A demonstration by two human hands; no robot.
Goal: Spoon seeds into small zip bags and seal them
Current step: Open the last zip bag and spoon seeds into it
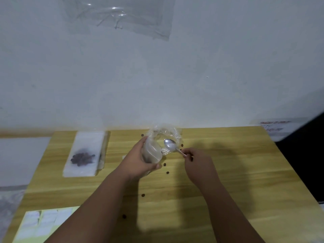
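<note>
My left hand (140, 160) grips a small clear zip bag (152, 152), held open and upright above the wooden table (228, 181). A few dark seeds show at the bag's bottom. My right hand (196, 162) pinches the handle of a metal spoon (169, 144), whose empty bowl is just right of the bag's mouth. Behind the spoon lies a larger crumpled clear plastic bag (168, 132). Off to the left, a flat zip bag with a cluster of dark seeds (82, 157) rests on the table.
Several loose dark seeds (167, 172) are scattered over the table around my hands. A sheet of pale labels (42, 223) lies at the near left corner. A white wall rises right behind the table, with a clear plastic sheet (119, 16) stuck to it.
</note>
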